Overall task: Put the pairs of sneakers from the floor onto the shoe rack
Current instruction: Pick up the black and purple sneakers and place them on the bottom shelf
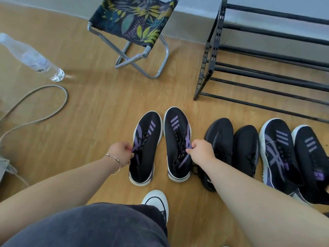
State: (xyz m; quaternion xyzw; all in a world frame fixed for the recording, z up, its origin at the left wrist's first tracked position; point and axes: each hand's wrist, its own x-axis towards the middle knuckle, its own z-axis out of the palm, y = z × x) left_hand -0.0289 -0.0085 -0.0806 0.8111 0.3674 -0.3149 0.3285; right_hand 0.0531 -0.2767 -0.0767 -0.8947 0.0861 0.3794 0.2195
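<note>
Three pairs of black sneakers stand in a row on the wooden floor. My left hand (122,152) pinches the collar of the left black-and-purple sneaker (147,139). My right hand (201,151) grips the tongue of its mate, the right black-and-purple sneaker (176,132). Both shoes still rest on the floor. To their right sits an all-black pair (231,139), partly hidden by my right forearm. Farther right is a second purple-striped pair (284,150). The black metal shoe rack (267,75) stands at the upper right with bare rails.
A folding stool with leaf-print fabric (135,22) stands behind the shoes, left of the rack. A plastic water bottle (32,57) and a looped grey cable (44,107) lie at the left. My own white shoe (156,202) is just below the held pair.
</note>
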